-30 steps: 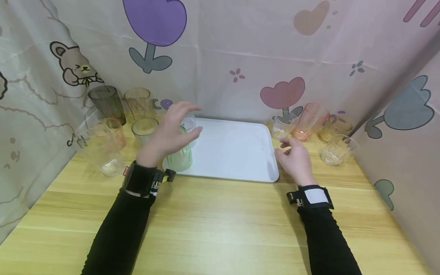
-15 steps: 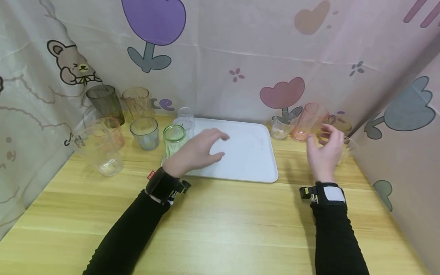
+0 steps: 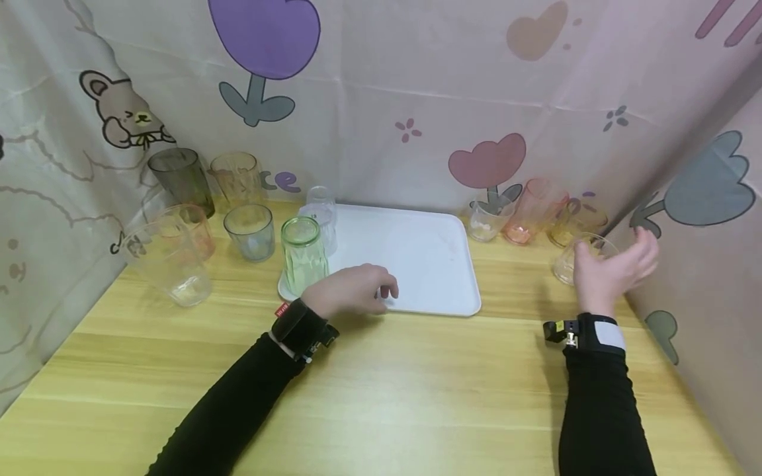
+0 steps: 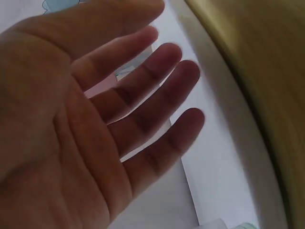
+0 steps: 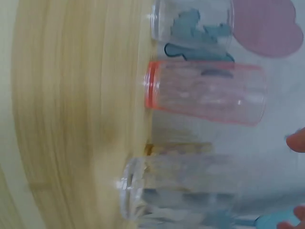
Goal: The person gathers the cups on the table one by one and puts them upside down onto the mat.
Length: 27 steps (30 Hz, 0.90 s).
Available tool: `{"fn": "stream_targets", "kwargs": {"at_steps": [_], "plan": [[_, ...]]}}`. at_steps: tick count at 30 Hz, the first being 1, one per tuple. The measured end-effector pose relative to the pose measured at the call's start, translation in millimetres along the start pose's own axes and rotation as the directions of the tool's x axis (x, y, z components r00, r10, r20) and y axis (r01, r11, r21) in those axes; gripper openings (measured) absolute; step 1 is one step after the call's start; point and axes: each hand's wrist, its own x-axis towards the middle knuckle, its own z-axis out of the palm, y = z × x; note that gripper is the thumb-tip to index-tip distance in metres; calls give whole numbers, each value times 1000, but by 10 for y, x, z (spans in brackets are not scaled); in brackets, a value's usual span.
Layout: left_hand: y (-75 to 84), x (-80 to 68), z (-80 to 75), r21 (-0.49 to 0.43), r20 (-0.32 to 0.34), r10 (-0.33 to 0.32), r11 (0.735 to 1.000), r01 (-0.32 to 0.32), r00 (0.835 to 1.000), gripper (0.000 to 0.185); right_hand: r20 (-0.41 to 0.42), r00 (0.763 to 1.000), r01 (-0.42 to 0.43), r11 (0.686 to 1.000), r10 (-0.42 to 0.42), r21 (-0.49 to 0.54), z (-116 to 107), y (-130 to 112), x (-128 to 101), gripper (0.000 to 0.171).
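Note:
My left hand (image 3: 355, 289) hovers over the front edge of a white tray (image 3: 411, 274), fingers relaxed and nothing in them. In the left wrist view its bare palm (image 4: 57, 143) faces the camera. To its left a green glass (image 3: 304, 258) stands upside down on the tray, with clear glasses (image 3: 322, 221) behind it. At the right my right hand (image 3: 616, 271) is beside a clear glass (image 3: 565, 264), thumb and fingers spread apart. The right wrist view has that clear glass (image 5: 190, 191) upright on the table, with only fingertips (image 5: 296, 141) at the frame's edge.
Back right are a pink glass (image 3: 530, 215), an amber glass (image 3: 586, 221) and a small clear glass (image 3: 488, 221). On the left stand a large clear glass (image 3: 181, 271), a pink one (image 3: 201, 231), a dark one (image 3: 184, 182), an amber one (image 3: 237, 178) and a blue-grey one (image 3: 253, 238).
My left hand has left the green glass area, moving right and down to the tray's front edge. My right hand has moved right, from beside the tray to the clear glass.

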Motion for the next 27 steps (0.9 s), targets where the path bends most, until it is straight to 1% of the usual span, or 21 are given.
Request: {"fn": "stream_targets", "kwargs": {"at_steps": [2,3,5,7,9,11,14,16,18,21,27], "plan": [[0,5,9,4,12,5,1000,-5,1000,23,47,995,-87,995,85,39,-27,32,40,93],[-1,10,15,5,14,8,1000,-9,1000,22,83,986,-148,987,143,62,-36,41,58,99],[3,16,27,9,17,11,1000,-11,1000,23,161,956,-264,959,247,99,-49,53,78,109],[13,21,40,12,17,8,1000,-9,1000,24,231,918,-358,924,323,133,-42,78,83,117],[24,28,55,16,21,10,1000,-10,1000,24,275,890,-419,892,365,171,-25,101,81,121],[34,31,67,22,26,12,1000,-12,1000,24,306,866,-462,867,395,187,-9,138,80,123],[41,40,81,33,26,16,999,-17,1000,24,334,831,-522,831,444,193,9,206,100,122],[44,43,85,39,28,10,999,-11,1000,24,345,813,-551,811,470,195,18,255,115,121],[47,44,86,41,30,3,999,-4,1000,23,355,801,-570,795,482,208,31,304,131,118],[51,44,87,42,34,-5,999,3,999,23,360,800,-576,783,480,236,51,365,142,114],[53,39,94,41,37,0,999,-2,999,24,346,809,-562,799,476,213,60,412,136,106]]}}
